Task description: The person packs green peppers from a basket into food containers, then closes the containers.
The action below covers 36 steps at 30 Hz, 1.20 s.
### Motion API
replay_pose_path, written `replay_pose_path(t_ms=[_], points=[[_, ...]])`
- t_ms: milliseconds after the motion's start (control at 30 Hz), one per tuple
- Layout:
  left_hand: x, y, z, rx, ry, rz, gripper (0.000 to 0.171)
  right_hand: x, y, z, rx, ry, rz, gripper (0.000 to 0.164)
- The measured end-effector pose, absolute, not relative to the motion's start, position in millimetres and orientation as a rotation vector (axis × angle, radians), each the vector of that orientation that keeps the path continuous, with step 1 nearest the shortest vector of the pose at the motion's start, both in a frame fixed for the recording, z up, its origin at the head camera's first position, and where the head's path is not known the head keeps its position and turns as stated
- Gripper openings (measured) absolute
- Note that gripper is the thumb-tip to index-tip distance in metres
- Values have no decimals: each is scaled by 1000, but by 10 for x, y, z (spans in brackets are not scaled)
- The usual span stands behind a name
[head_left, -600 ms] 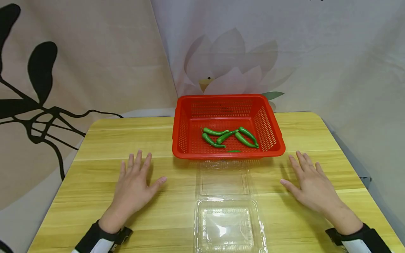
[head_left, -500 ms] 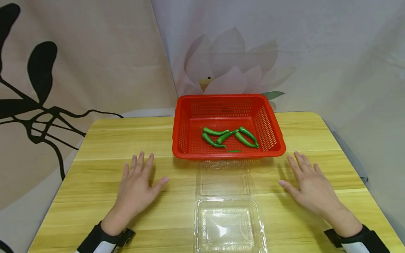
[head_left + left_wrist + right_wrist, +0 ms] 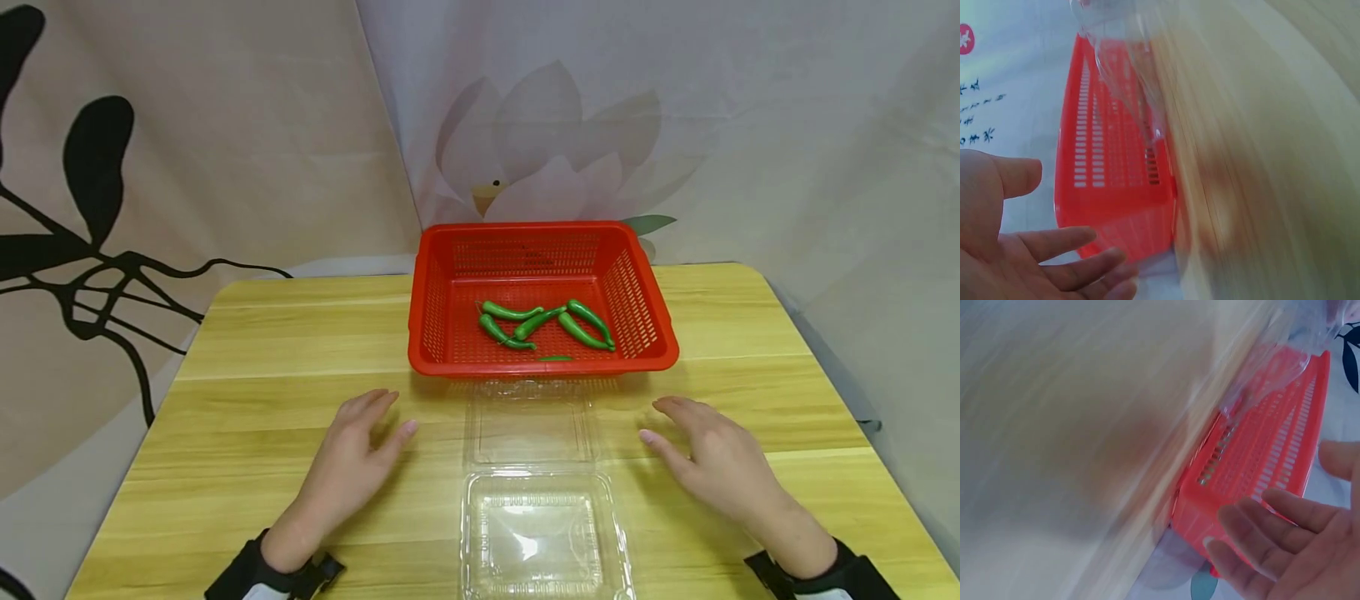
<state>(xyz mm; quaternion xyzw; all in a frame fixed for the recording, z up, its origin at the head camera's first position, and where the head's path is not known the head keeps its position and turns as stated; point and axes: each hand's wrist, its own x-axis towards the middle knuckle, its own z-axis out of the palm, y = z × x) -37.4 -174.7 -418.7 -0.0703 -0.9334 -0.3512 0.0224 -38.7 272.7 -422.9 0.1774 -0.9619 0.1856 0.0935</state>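
A red plastic basket (image 3: 543,369) stands at the back of the table with several green chili peppers (image 3: 583,333) inside. In front of it lies a clear plastic clamshell box (image 3: 540,546), its lid (image 3: 532,425) laid back toward the basket. My left hand (image 3: 348,467) hovers left of the box, fingers relaxed and thumb apart, holding nothing. To the right of the box, my right hand (image 3: 720,467) is held likewise, its fingers gently bent and touching nothing. Both wrist views show a bare hand before the basket, left (image 3: 1041,250) and right (image 3: 1285,544).
The wooden table (image 3: 300,333) reaches out on both sides of the basket. Behind it hangs a pale cloth backdrop (image 3: 750,150) with a printed lotus and dark leaf shapes. Black straps are round both wrists.
Both hands have moved inward toward the clear box, and their fingers have gone from spread and straight to slightly bent. The basket, peppers and box stay in place.
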Motion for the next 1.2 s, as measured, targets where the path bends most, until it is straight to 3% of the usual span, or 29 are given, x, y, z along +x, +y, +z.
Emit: replay_pose_path(t_ms=[667,1200], points=[[-430,-1311,-4260,-74,-2931,-1609,16,-406,2264,-4317,375,-2897,1092,9],[-406,-1169,-4343,-200,-3007,-1811,21,-394,2195,-4368,352,-2962,1239,7]])
